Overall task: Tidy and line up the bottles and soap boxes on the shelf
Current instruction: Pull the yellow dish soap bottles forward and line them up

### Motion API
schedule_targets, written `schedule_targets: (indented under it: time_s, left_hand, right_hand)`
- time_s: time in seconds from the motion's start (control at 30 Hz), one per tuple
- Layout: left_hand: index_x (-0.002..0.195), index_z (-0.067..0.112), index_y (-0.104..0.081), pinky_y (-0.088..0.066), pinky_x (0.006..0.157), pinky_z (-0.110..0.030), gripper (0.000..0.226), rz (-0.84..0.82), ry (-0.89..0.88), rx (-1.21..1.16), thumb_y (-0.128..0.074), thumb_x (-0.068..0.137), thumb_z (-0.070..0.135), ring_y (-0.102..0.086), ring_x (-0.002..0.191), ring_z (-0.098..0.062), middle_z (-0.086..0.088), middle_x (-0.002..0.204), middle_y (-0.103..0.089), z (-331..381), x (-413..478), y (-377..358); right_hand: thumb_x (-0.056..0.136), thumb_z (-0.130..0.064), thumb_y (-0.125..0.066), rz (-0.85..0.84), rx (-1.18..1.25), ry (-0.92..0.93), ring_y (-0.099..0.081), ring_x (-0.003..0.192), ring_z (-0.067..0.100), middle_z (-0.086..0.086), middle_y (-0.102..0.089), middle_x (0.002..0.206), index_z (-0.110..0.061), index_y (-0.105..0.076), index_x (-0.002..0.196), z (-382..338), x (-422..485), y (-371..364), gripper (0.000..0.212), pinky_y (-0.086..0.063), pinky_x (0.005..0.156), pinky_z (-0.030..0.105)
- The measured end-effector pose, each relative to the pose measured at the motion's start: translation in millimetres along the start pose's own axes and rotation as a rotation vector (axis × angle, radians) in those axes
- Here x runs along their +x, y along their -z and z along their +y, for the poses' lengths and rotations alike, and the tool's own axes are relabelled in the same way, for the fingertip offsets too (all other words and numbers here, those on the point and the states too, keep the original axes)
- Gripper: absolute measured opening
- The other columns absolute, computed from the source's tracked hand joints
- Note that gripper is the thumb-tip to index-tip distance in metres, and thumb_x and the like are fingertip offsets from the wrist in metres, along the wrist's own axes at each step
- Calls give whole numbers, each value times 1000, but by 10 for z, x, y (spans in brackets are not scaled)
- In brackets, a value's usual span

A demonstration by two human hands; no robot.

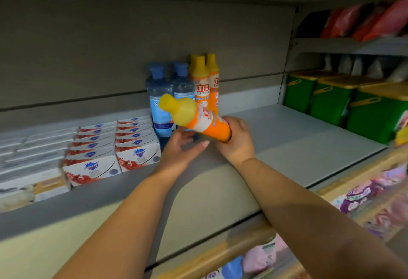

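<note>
We find the orange bottle lifted off the shelf and steeply tilted, its yellow cap pointing up and to the left and its base pointing down and to the right. The right grip is closed around the base end of this bottle, with the fingers wrapped behind it and the thumb side facing us. The bottle's upper half crosses in front of two upright blue bottles, which stand side by side towards the back of the shelf. The left grip is below the tilted bottle, with fingers extended and holding nothing. Its fingertips reach towards the foot of the blue bottles, but blur prevents us from telling whether they touch. Just to the right of the blue bottles stand the upright orange bottles, grouped closely against the back panel, with the same yellow caps. To the left of the blue bottles, the soap boxes lie in two rows running front to back, white with red print and a blue badge. Further left are plain white boxes, blurred. The right part of the shelf surface is bare. Beyond the upright divider on the right stand green tubs with yellow lids, and above them red packets.
</note>
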State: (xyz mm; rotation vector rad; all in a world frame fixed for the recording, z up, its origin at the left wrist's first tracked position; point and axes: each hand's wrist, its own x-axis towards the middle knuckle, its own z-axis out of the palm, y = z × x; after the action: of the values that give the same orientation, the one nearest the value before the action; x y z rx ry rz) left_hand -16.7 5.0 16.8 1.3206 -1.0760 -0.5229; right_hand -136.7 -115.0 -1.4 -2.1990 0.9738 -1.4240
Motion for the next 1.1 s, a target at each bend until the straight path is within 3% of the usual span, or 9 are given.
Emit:
schedule_targets:
  time_s: [0.13, 0.27, 0.37, 0.47, 0.63, 0.77, 0.9, 1.0, 1.1]
  left_hand:
    - [121, 20, -54, -54, 89, -31, 51, 114, 62, -508, -71, 73, 13, -64, 104, -12, -2, 115, -65, 225, -29, 25]
    - [120, 19, -55, -57, 81, -32, 55, 41, 49, -733, -67, 66, 16, -68, 100, -17, -1, 108, -71, 295, -10, 139]
    - [130, 18, -51, -57, 81, -33, 64, 130, 53, -833, -69, 68, 24, -66, 105, -19, -6, 118, -68, 342, 20, 234]
    - [123, 23, -52, -58, 78, -33, 65, 186, 17, -767, -74, 63, 34, -67, 102, -17, -3, 113, -70, 369, 31, 338]
    - [127, 32, -46, -56, 78, -34, 59, 86, -102, -646, -74, 77, 19, -63, 110, -23, -5, 122, -63, 431, 62, 454]
    - [122, 36, -48, -56, 75, -34, 55, 114, -148, -706, -68, 77, 10, -67, 101, -21, -5, 112, -68, 440, 94, 504]
    - [109, 20, -52, -57, 67, -33, 36, 422, -25, -685, -73, 80, 17, -71, 89, -19, -4, 98, -70, 432, 117, 461]
    - [110, 22, -51, -59, 69, -33, 42, 529, 37, -666, -77, 77, 23, -72, 85, -15, -4, 102, -70, 436, 143, 437]
    - [112, 26, -52, -57, 66, -30, 41, 424, 47, -655, -75, 78, 23, -71, 88, -14, 0, 104, -70, 427, 137, 435]
  right_hand:
    - [61, -14, -79, 56, -44, 190, -53, 104, 32, 16, -57, 109, -9, -64, 113, -72, -46, -13, 54, -46, 88, 36]
    - [63, -14, -84, 93, 54, 227, -50, 108, 24, 8, -52, 114, -10, -60, 120, -93, -21, 7, 62, -41, 91, 26]
    - [60, -23, -88, 12, 276, 109, -49, 103, 3, -5, -51, 114, -22, -55, 118, -153, -7, 34, 67, -37, 86, 1]
    - [58, -25, -88, -112, 473, 19, -56, 97, -4, -12, -55, 110, -39, -50, 107, -240, -38, 59, 64, -47, 75, 6]
    - [73, -46, -69, -399, 911, -388, -59, 51, 8, 2, -64, 75, -22, -57, 93, -260, 4, 99, 34, -43, 39, 18]
    - [70, -68, -43, -729, 984, -650, -50, 36, 11, 8, -63, 60, -19, -60, 93, -165, 4, 98, 56, -33, 35, 12]
    - [69, -32, -70, -551, 1156, -557, -65, 59, 15, 0, -71, 84, -25, -53, 113, -138, 31, 27, 48, -53, 51, 23]
    - [65, -1, -78, -462, 963, -454, -68, 76, 17, 1, -66, 102, -35, -55, 115, -119, 23, -19, 65, -54, 62, 28]
    - [65, -15, -82, -428, 808, -460, -63, 62, 11, -1, -66, 91, -32, -54, 113, -104, 18, 12, 58, -51, 54, 23]
